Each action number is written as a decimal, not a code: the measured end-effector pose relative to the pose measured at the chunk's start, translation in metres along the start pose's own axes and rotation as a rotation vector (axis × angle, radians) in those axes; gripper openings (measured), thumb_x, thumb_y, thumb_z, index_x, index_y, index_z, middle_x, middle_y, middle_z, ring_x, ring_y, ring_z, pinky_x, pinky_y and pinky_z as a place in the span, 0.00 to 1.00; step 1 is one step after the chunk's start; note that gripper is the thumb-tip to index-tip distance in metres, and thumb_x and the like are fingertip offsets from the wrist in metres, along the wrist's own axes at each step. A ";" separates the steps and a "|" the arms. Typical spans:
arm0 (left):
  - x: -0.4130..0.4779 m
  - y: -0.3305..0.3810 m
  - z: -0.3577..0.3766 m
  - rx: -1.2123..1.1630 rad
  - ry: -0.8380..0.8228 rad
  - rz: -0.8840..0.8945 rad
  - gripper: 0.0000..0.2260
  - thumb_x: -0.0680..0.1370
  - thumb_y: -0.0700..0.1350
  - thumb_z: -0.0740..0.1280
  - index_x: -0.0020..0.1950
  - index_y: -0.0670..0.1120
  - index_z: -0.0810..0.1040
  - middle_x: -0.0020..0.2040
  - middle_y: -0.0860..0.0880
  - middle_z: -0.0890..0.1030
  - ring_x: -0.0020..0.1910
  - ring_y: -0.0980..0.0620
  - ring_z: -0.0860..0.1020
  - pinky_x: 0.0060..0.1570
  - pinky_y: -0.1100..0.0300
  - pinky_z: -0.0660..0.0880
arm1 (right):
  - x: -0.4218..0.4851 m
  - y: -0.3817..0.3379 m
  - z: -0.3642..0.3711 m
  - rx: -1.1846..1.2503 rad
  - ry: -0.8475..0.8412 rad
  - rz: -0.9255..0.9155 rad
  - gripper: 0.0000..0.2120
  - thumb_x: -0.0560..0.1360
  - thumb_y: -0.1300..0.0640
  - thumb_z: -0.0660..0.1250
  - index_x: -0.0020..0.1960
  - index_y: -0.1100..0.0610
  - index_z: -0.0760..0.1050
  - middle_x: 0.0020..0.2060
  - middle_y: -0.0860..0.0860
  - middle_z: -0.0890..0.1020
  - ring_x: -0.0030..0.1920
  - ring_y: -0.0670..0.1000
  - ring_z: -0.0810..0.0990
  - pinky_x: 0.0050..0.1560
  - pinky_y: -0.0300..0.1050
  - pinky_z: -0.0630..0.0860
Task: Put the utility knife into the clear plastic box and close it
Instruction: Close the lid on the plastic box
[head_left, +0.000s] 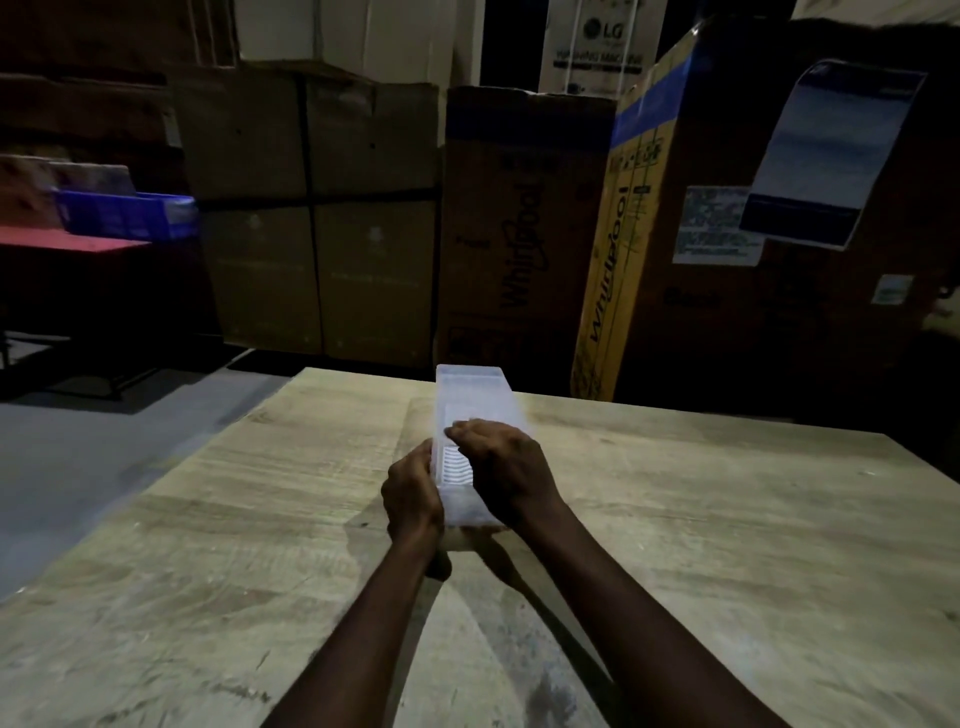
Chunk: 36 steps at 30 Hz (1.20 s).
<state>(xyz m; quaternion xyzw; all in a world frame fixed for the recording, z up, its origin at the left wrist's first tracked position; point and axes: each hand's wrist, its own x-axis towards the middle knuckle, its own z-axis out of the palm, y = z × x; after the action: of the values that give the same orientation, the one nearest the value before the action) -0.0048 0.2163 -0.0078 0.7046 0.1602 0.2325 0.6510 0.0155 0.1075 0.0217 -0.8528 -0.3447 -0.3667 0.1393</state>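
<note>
Both hands, left hand (413, 493) & right hand (506, 467), clamped on clear box (467, 395); knife not visible, dim.

Box (470, 395) on table (675, 519), cartons (524, 228) behind

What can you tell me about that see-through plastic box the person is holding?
The clear plastic box is long, narrow and frosted-looking, with ridges showing through its top. It is held over the wooden table, its far end pointing away. The left hand grips its near left side; the right hand covers the top. Any contents are unclear.
</note>
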 end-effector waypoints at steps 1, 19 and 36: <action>-0.001 0.001 0.000 -0.025 0.005 -0.015 0.17 0.78 0.48 0.58 0.56 0.40 0.80 0.58 0.38 0.81 0.58 0.38 0.77 0.45 0.58 0.69 | -0.001 -0.002 0.000 -0.007 -0.011 0.000 0.19 0.63 0.70 0.74 0.53 0.61 0.83 0.47 0.58 0.87 0.46 0.58 0.86 0.43 0.52 0.84; 0.009 0.001 -0.004 -0.203 -0.105 -0.148 0.10 0.72 0.48 0.62 0.39 0.46 0.80 0.46 0.42 0.81 0.51 0.38 0.79 0.54 0.45 0.76 | -0.029 -0.022 -0.016 -0.014 -0.084 -0.091 0.16 0.67 0.65 0.68 0.54 0.61 0.82 0.49 0.57 0.86 0.45 0.59 0.85 0.40 0.53 0.83; -0.007 0.016 -0.018 0.056 -0.161 -0.031 0.11 0.75 0.43 0.59 0.40 0.50 0.81 0.33 0.42 0.77 0.27 0.42 0.73 0.34 0.52 0.69 | -0.044 0.015 -0.018 0.361 -0.144 0.796 0.17 0.82 0.49 0.54 0.66 0.50 0.73 0.54 0.59 0.83 0.51 0.58 0.81 0.48 0.50 0.79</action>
<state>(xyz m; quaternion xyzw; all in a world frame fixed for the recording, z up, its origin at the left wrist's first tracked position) -0.0219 0.2259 0.0076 0.7363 0.1247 0.1604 0.6455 -0.0056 0.0666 0.0028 -0.9045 -0.0566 -0.1578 0.3920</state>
